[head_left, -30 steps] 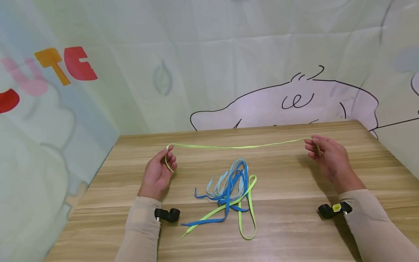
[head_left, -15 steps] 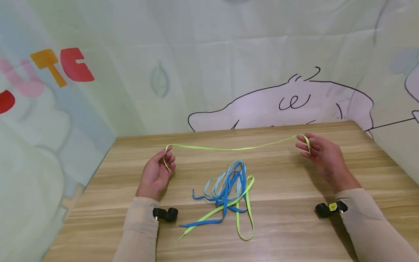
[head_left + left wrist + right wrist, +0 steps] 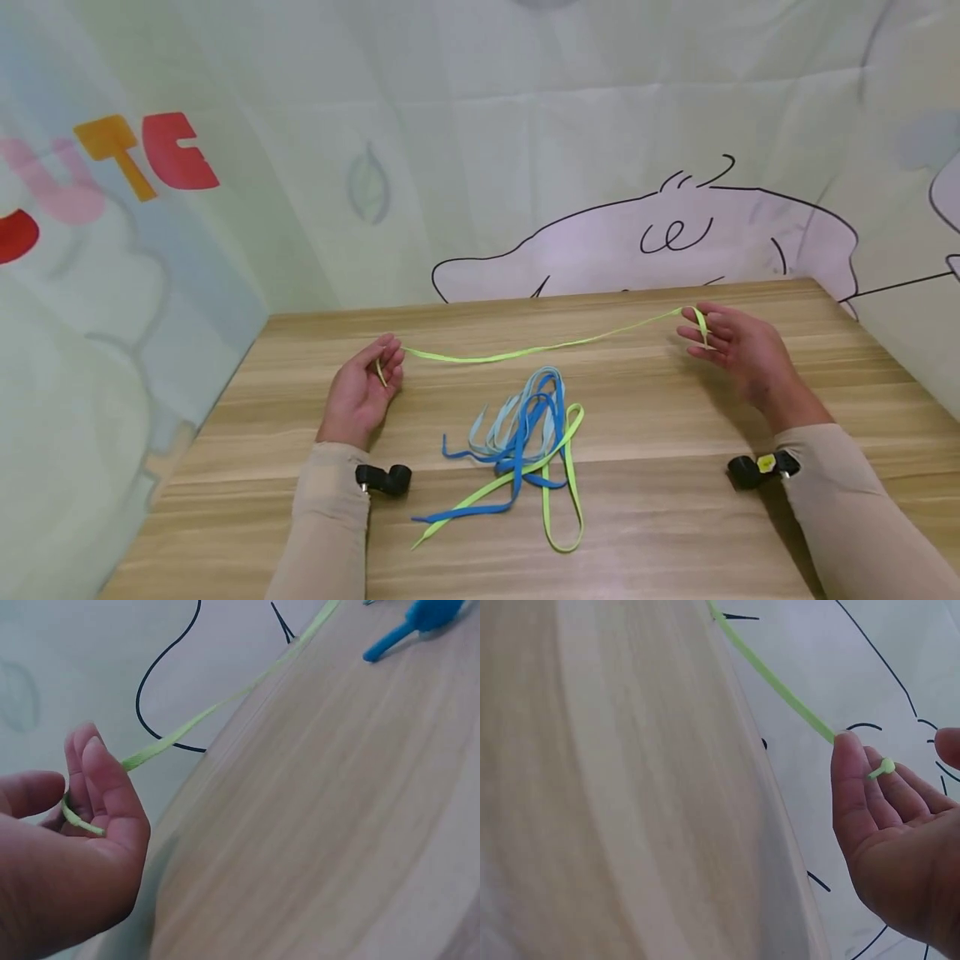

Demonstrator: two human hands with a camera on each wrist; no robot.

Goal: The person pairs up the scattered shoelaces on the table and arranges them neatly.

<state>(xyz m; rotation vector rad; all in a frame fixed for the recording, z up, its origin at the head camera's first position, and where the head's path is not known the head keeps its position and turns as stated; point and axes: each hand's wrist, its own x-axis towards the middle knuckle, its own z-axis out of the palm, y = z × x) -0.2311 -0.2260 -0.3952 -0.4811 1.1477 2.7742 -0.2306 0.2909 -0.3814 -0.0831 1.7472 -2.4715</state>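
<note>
A yellow-green shoelace [image 3: 483, 359] hangs in a sagging line between both hands above the table. My left hand [image 3: 363, 392] holds it near one end among lightly bent fingers; the short tail [image 3: 84, 823] lies by the palm, and the thumb stands apart from the fingertips. On the right, my right hand [image 3: 746, 354] holds the other end at its fingers, with the tail [image 3: 702, 325] hanging down. The right wrist view shows the lace [image 3: 784, 694] passing behind the index finger, thumb apart. Below the span lie a blue shoelace [image 3: 519, 467], a light blue shoelace [image 3: 498, 429] and another yellow-green shoelace [image 3: 576, 500], overlapping.
The wood-grain table [image 3: 660, 517] ends at the back against a printed cloth [image 3: 525, 125] with cartoon drawings and letters. A black wrist camera [image 3: 384, 480] sits on the left sleeve, and another wrist camera [image 3: 761, 471] on the right one.
The right hand first shifts slightly left, then stays nearly still. The lace sags more, most at its left part, and at the left hand it now runs behind the fingers. The pile is unchanged.
</note>
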